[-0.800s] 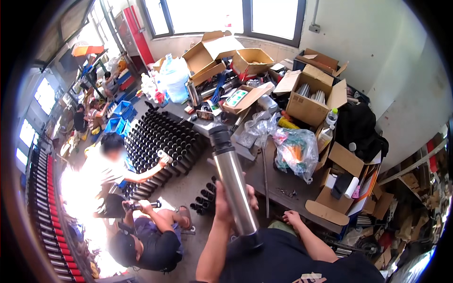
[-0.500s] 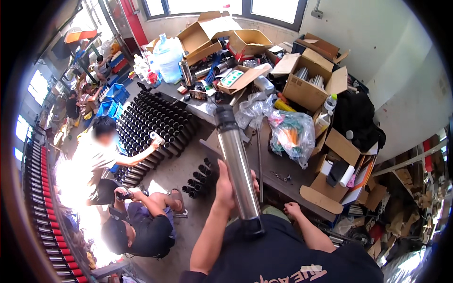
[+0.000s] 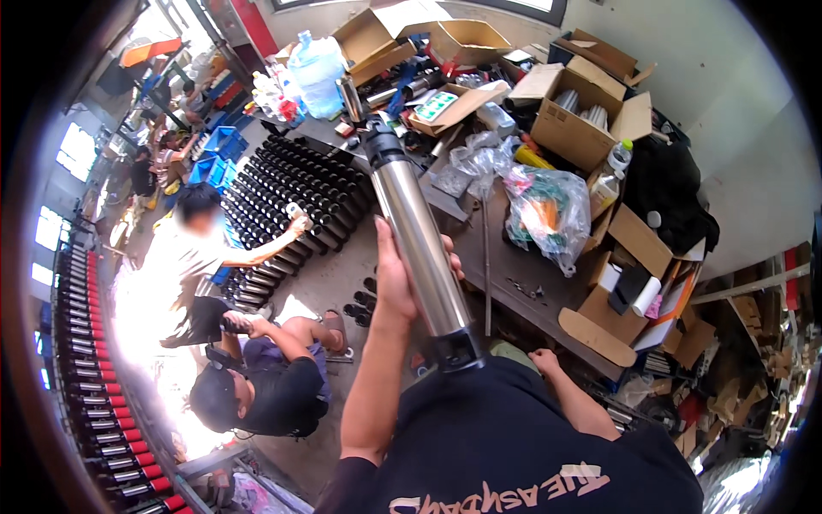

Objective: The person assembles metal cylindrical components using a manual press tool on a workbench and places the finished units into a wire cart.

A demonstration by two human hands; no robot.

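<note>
My left hand (image 3: 396,278) is wrapped around a long silver metal cylinder (image 3: 421,244) with black ends. The thumb shows on its left side and fingertips on its right. Its upper black end leans to the left, over the table edge, while the lower one, with a hole in it, sits just in front of my dark shirt. Down by my right side, beside the table's near edge, my right hand (image 3: 541,360) hangs with curled fingers; nothing is seen in it. A thin metal rod (image 3: 488,274) stands upright against the table edge, right of the cylinder.
The dark table (image 3: 548,304) carries a clear plastic bag (image 3: 548,214), a cardboard box of metal tubes (image 3: 569,128) and a big water jug (image 3: 315,77). On the left, two people work beside rows of black tubes (image 3: 291,184). A rack of red-banded rods (image 3: 107,377) lines the far left.
The cylinder has risen in the picture and tilts farther left, my left hand moving up with it. My right hand stays low at my side. The whole view has shifted a little.
</note>
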